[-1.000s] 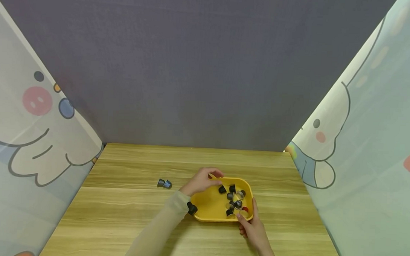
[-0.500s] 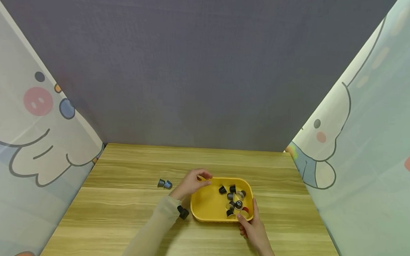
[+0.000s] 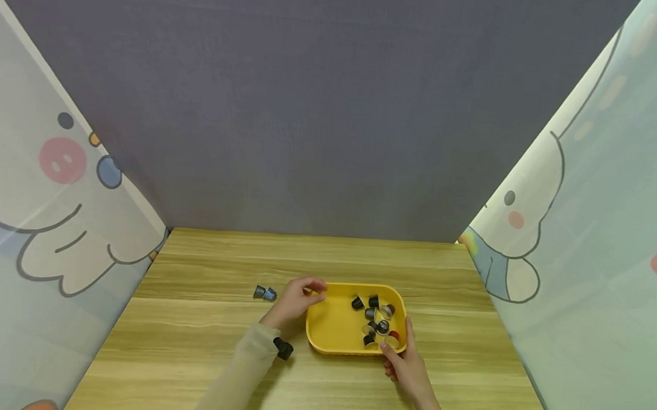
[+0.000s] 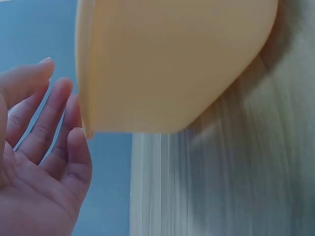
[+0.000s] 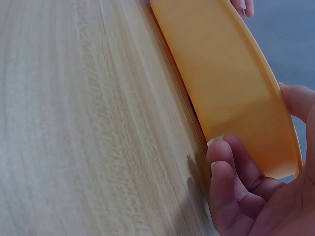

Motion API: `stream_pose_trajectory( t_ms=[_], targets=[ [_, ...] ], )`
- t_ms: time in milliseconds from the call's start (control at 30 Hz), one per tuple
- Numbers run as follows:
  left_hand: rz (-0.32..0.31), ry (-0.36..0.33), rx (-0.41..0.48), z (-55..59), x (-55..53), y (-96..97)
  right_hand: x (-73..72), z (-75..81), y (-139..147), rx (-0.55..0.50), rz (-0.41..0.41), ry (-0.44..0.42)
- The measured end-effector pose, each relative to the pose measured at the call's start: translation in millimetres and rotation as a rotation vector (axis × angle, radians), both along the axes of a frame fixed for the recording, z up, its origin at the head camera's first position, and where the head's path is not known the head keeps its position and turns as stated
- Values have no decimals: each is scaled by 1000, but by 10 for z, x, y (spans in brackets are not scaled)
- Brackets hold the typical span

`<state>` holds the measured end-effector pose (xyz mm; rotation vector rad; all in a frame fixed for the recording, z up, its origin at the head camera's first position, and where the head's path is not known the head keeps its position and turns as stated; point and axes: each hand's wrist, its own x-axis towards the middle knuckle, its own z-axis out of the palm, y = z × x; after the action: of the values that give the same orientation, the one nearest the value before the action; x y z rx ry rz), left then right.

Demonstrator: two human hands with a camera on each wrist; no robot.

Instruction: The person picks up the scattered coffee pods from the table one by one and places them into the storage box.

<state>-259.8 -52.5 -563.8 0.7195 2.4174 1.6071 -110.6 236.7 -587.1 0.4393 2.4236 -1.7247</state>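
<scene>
A yellow plastic tray stands on the wooden table, its outer wall large in the left wrist view. Several coffee capsules, mostly black with one red, lie toward its right side. My right hand grips the near right corner, thumb at the rim and fingers curled under the wall, as the right wrist view shows. At the far left corner is my left hand, its fingers loosely bent and thumb apart, holding nothing. In the left wrist view its little finger overlaps the tray's rim.
Left of the tray, a dark capsule and a blue capsule lie side by side on the wooden table. A grey panel rises behind the table, and printed cartoon curtains flank it.
My left hand has moved left, from above the tray's inside to its far left corner. The right hand, tray and capsules stay in place.
</scene>
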Motion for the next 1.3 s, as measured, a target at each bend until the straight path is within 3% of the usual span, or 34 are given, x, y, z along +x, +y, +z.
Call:
stream_pose_trajectory(
  t_ms=[233,667,1100,1300],
  targets=[
    [65,-2,17,-58,25,-119,-14,-44,5,-3,0,-4],
    [167,-28,67,-121,85,-312,-3,11,-14,-16,-5,2],
    [283,-40,63,-226,118,-563,-11,-1,-1,-3,-5,-2],
    [300,-68,51,-261,142,-618,-21,-23,8,11,-1,-5]
  ],
)
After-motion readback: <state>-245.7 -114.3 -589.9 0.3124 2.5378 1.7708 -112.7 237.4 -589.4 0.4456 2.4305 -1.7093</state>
